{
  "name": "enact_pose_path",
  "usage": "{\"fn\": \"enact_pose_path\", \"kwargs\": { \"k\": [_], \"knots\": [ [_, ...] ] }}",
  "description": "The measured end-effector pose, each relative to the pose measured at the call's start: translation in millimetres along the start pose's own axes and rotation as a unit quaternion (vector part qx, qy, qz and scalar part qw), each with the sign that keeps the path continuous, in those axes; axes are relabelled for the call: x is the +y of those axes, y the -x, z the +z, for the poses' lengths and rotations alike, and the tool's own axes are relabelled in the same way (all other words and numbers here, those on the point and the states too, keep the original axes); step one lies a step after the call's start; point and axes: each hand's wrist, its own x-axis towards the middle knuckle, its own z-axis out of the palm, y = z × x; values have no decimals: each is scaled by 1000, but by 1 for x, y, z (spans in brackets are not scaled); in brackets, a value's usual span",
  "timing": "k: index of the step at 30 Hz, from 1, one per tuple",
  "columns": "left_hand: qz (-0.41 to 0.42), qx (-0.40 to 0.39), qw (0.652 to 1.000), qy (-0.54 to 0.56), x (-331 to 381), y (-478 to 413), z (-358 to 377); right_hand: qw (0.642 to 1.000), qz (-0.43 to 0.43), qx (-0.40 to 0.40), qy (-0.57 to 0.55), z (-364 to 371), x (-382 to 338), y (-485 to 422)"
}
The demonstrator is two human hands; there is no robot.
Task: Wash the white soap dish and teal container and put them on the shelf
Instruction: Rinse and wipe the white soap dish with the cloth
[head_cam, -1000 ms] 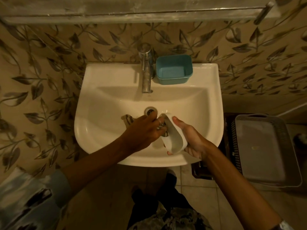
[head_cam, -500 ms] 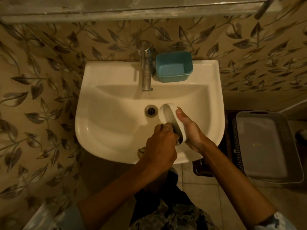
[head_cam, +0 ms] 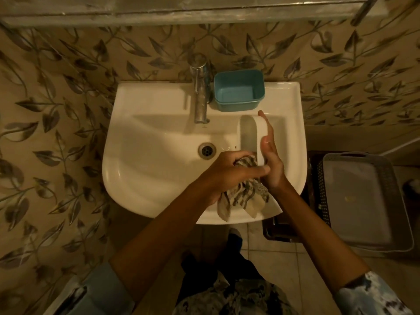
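The white soap dish stands on its edge over the right half of the sink basin, its hollow facing left. My right hand grips it from the right side, fingers stretched along its back. My left hand is shut on a striped cloth and presses it against the near end of the dish. The teal container sits upright and open on the sink's back ledge, just right of the tap.
A shelf runs along the wall above the sink. The drain lies in the basin's middle. A grey plastic basket stands on the floor to the right of the sink, close to my right arm.
The dish has been raised and shifted to the right and farther back in the basin. My left hand with the cloth has slid from inside the dish down to its near end.
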Motion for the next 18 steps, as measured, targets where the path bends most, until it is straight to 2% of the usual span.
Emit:
{"fn": "enact_pose_path", "kwargs": {
  "k": [1, 2, 4, 6, 9, 12, 14, 15, 18],
  "knots": [
    [64, 35, 992, -103, 1, -2, 1, 1000, -3, -4, -27, 1, -2, -1],
    [122, 79, 968, -202, 1, -4, 2, 998, 5, -9, -61, 3, -4, -2],
    [188, 162, 891, -381, 2, -9, 1, 985, 58, -1, -164, 5, -11, -2],
    [243, 194, 792, -525, 3, -11, -7, 952, 116, -18, -283, 3, -19, -5],
    [312, 179, 673, -646, 10, -8, -23, 917, 169, -83, -353, -8, -28, -12],
    [356, 158, 603, -696, 18, -5, -36, 903, 246, -109, -334, -14, -30, -20],
    [355, 141, 583, -717, 19, -5, -42, 912, 271, -93, -293, -14, -31, -24],
    [345, 135, 593, -715, 19, -5, -43, 919, 265, -82, -279, -13, -31, -25],
    [282, 144, 667, -674, 13, -6, -37, 937, 206, -65, -273, -4, -32, -28]
  ]
}}
